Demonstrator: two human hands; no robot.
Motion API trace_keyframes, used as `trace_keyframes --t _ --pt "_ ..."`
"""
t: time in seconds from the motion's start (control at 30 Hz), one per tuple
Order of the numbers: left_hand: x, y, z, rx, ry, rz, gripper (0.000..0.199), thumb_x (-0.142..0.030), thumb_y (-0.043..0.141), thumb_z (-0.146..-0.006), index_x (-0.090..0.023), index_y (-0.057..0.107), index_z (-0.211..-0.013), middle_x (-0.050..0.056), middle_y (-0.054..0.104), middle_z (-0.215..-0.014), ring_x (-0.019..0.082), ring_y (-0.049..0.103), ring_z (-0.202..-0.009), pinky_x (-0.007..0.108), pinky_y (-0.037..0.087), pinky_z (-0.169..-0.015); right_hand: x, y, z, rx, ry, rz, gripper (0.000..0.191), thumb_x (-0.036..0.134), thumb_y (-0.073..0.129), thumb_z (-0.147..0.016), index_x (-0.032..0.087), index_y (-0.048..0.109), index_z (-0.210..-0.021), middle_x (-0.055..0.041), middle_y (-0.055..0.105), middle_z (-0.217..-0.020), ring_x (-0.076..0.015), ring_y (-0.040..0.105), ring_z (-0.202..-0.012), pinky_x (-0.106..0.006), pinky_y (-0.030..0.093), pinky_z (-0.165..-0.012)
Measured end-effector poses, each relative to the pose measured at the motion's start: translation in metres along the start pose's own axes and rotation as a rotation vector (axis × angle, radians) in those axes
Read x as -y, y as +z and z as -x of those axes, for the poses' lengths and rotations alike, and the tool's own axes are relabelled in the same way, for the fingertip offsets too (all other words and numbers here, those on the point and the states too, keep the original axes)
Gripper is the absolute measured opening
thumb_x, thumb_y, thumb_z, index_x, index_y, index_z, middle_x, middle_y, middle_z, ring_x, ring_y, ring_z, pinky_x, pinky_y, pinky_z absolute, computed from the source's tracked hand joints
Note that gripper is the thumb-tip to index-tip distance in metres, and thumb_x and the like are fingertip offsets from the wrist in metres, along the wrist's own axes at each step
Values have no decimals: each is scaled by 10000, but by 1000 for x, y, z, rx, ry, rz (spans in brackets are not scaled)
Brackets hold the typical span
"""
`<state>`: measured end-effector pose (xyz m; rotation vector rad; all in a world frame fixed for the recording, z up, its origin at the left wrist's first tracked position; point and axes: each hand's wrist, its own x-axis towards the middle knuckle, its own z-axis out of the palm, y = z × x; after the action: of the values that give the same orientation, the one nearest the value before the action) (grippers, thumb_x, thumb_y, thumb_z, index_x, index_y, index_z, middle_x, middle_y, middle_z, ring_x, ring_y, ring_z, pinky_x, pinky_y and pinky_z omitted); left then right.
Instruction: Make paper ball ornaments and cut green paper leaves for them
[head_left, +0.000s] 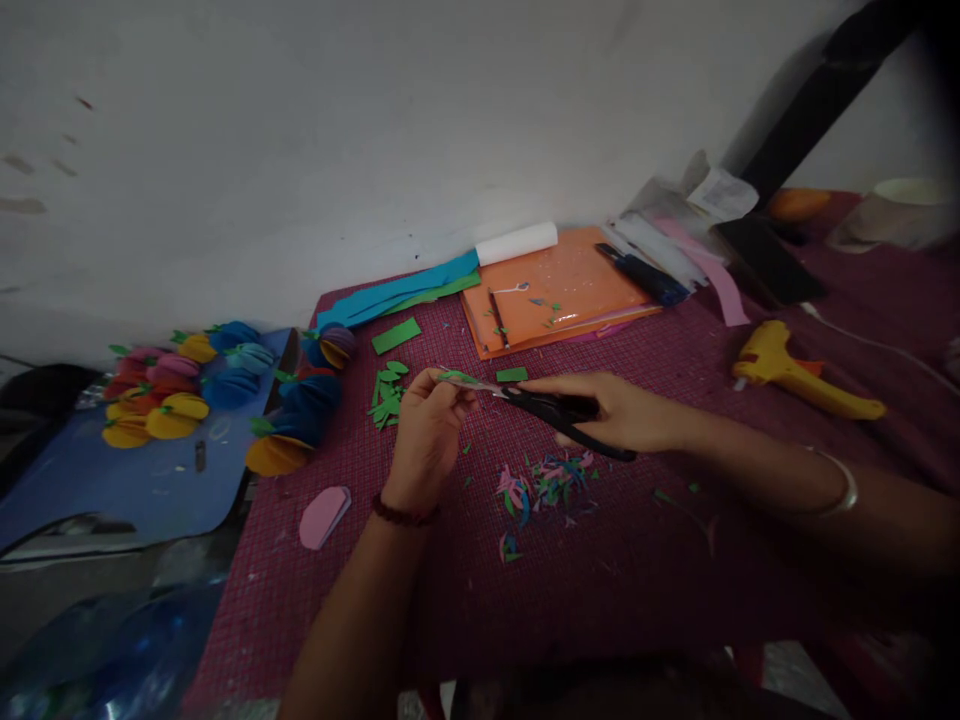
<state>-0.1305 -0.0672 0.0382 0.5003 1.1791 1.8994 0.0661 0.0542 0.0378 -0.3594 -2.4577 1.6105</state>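
Observation:
My left hand (431,425) pinches a small green piece (459,377), paper or felt, between thumb and fingers. Black-handled scissors (551,408) are gripped in my right hand (619,408), their blades pointing left and meeting the green piece. Just left of my left hand lies a pile of cut green leaf shapes (387,398). A small green rectangle (511,375) rests behind the scissors, and a larger green rectangle (396,335) lies farther back. Below the scissors, pink, blue and green scraps (555,482) are scattered on the cloth.
An orange sheet stack (570,285) and a white roll (517,244) lie by the wall. A yellow glue gun (802,375) sits at right. Pink cut pieces (324,517) are at the table's left. Colourful paper fruit shapes (176,410) cover part of a blue surface (180,490).

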Motion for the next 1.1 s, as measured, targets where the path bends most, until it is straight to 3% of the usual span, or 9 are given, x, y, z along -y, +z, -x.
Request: trace_keyframes --t 0.1,0.2,0.5,1.1 --pt "1 -1 -2 68 89 -22 247 -169 732 -649 -192 489 -686 -51 594 -623 81 593 -574 208 480 -572 4 -1 3 -98 -75 181 647 262 695 -749 271 529 -1374 -24 643 -928 -123 542 -673 -252 431 -592" --pt "2 -1 -3 97 147 -35 249 -173 746 -658 -192 500 -690 -56 602 -625 72 583 -560 196 478 -566 7 -2 5 -136 -137 246 630 234 682 -746 258 548 -1361 -23 630 -865 -126 532 -658 -255 412 -583" --pt "5 -1 -3 58 158 16 200 -161 755 -650 -180 558 -679 -51 615 -622 69 582 -558 191 491 -591 6 0 4 -132 -172 319 582 219 618 -785 186 542 -1361 -38 633 -864 -120 547 -665 -239 413 -588" --pt "2 9 2 4 129 76 192 -107 719 -615 -160 538 -646 -49 594 -614 77 583 -554 203 485 -562 6 3 4 -122 -164 279 543 229 555 -856 226 502 -1397 -46 688 -994 -108 598 -699 -218 449 -625"
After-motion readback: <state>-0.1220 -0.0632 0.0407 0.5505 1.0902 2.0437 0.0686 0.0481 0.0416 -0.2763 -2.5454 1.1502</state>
